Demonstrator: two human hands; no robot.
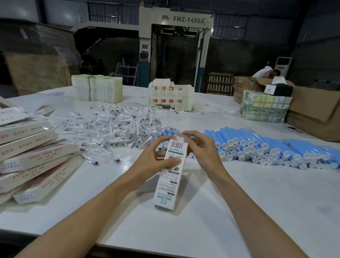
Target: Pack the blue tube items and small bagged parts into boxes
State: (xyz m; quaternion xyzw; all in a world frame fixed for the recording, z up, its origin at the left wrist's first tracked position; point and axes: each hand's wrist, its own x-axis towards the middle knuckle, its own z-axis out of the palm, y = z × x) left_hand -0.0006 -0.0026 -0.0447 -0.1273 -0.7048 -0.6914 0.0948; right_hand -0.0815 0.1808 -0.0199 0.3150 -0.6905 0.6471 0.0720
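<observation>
Long white printed carton with barcode and teal lettering (169,179): dead centre over the white desk (241,202), long axis running 12 to 6, far end raised. Whether its near end touches the desk cannot be told.

Left grip (155,159): wrapped round the carton's upper half from 9 o'clock, thumb across the printed face, fingers curled behind.

Right grip (203,151): comes in from 3 o'clock, fingers curled over the carton's far end, pinching at the raised top flap.

Blue tubes with white end caps (268,149): stacked in a long low bank at 1 to 3 o'clock, caps facing the person, a few more just behind the grips.

Small clear bagged parts with dark pieces inside (118,127): loose heap at 10 to 11 o'clock, touching the tube bank's left end.

Closed white cartons with red print (24,154): piled askew at 8 to 9 o'clock.

Flat carton blanks in three stacks (170,95) along the far edge at 11, 12 and 1 o'clock. Brown cardboard case (325,112) at 2 o'clock.

Beyond the desk, a pale machine marked FMZ-1450A (172,44); a person in white (264,72) bends over at the back right.
</observation>
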